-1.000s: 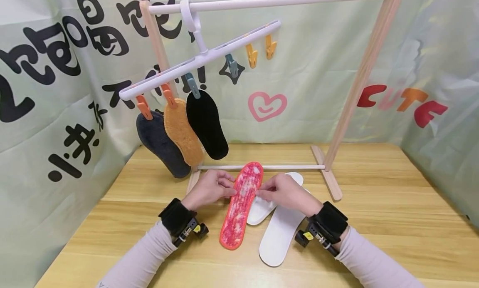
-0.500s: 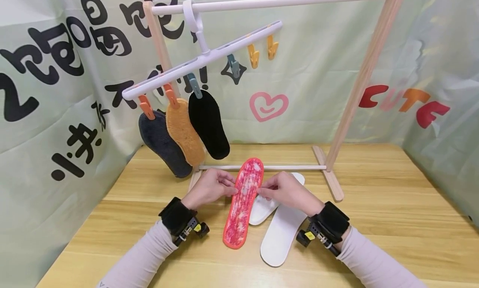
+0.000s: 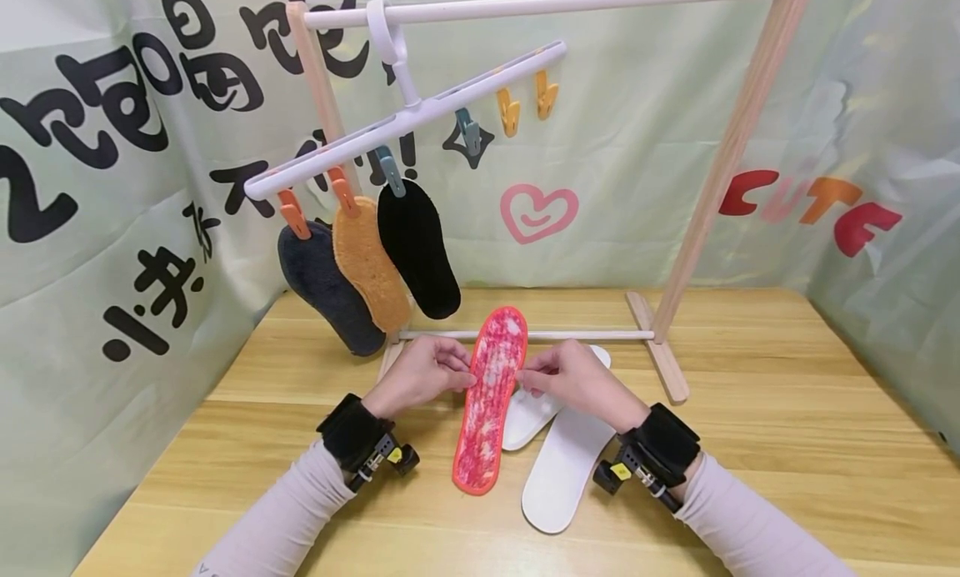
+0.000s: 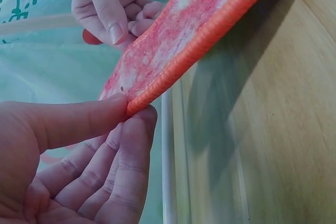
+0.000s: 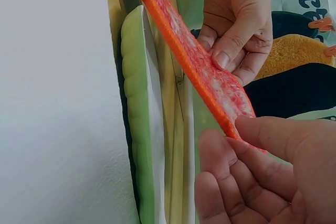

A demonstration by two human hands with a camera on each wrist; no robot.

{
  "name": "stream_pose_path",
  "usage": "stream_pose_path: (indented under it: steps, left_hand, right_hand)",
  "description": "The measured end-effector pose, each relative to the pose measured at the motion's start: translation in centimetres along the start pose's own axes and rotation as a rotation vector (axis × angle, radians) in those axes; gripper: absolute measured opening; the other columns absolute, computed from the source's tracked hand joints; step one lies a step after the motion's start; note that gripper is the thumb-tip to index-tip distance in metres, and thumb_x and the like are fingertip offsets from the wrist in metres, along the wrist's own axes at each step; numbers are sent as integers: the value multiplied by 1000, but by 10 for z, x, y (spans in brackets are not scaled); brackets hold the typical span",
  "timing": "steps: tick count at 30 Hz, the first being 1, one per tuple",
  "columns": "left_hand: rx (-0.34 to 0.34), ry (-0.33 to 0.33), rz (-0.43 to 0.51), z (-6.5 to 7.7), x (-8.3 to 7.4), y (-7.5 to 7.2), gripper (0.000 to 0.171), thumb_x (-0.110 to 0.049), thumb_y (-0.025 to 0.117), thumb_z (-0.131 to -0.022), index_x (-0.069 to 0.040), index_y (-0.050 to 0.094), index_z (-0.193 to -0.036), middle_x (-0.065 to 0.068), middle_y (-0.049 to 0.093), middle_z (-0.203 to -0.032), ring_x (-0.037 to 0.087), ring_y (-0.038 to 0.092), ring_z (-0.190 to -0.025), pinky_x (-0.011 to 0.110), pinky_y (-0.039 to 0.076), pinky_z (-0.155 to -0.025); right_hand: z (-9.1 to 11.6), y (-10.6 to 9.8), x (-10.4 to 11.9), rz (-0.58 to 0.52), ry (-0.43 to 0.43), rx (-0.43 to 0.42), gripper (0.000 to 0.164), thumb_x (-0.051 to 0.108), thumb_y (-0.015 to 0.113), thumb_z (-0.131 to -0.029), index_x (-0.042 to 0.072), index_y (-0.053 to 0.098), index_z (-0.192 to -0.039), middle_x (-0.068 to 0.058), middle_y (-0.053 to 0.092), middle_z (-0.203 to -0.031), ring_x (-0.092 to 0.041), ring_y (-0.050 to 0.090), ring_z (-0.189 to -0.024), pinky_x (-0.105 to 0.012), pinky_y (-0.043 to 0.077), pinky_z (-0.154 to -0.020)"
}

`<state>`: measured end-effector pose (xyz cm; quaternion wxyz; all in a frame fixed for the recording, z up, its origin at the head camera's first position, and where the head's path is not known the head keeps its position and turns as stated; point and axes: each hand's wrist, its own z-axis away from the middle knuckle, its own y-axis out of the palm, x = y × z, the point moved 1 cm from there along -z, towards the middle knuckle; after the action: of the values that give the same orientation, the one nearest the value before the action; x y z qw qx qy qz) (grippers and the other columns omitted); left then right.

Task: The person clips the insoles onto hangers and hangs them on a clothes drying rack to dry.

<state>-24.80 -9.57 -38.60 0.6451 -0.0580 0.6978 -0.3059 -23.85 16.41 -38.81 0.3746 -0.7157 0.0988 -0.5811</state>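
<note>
A red-and-white insole (image 3: 491, 402) with orange edging is pinched at its two long edges, toward its far half. My left hand (image 3: 423, 373) has thumb and finger on the left edge; my right hand (image 3: 581, 381) pinches the right edge. In the left wrist view the insole (image 4: 173, 35) is tilted and off the table, casting a shadow. Two white insoles (image 3: 562, 477) lie overlapping on the table, partly under my right hand. The right wrist view shows one with a puffy green side (image 5: 135, 103).
A wooden rack (image 3: 738, 127) stands behind with a tilted white hanger (image 3: 405, 122) on its bar. Dark blue (image 3: 322, 285), tan (image 3: 367, 268) and black insoles (image 3: 420, 248) hang from clips at its left. A blue-grey clip (image 3: 468, 132) and two yellow clips (image 3: 510, 114) hold nothing.
Between my hands the red insole has lifted slightly, its far end moving up and its near end shifting a little right. Both hands keep their pinch; the white insoles stay put.
</note>
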Motion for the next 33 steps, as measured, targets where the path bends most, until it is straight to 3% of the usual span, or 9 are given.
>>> stream_pose_path:
  steps: [7,14,22,33]
  left_hand:
    - [-2,1,40,0,-1,0,13,-4,82,-90,-4,73,-99,7,81,-92,11,74,-80,36,63,-77]
    - [3,16,47,1,-2,0,14,-4,82,-91,-4,71,-100,7,81,-92,10,73,-81,26,56,-72]
    - [18,48,3,1,-3,-1,18,-7,83,-91,-5,79,-108,6,83,-98,10,75,-87,26,59,-80]
    - [21,65,-11,1,-5,-1,15,-9,83,-93,-5,80,-107,6,82,-97,9,75,-85,27,60,-78]
  right_hand:
    - [-1,1,-1,-40,19,-16,18,24,74,-104,8,84,-100,-1,81,-85,-14,76,-78,-23,51,-67]
    - [-1,1,0,-87,35,-26,17,23,76,-102,8,84,-103,-4,83,-88,-18,79,-80,-32,62,-72]
    - [-1,1,0,-112,43,-40,19,23,77,-101,5,82,-104,-5,82,-86,-20,80,-80,-32,64,-74]
    - [-1,1,1,-106,36,-68,17,20,76,-102,4,82,-104,-5,82,-83,-21,80,-79,-36,64,-73]
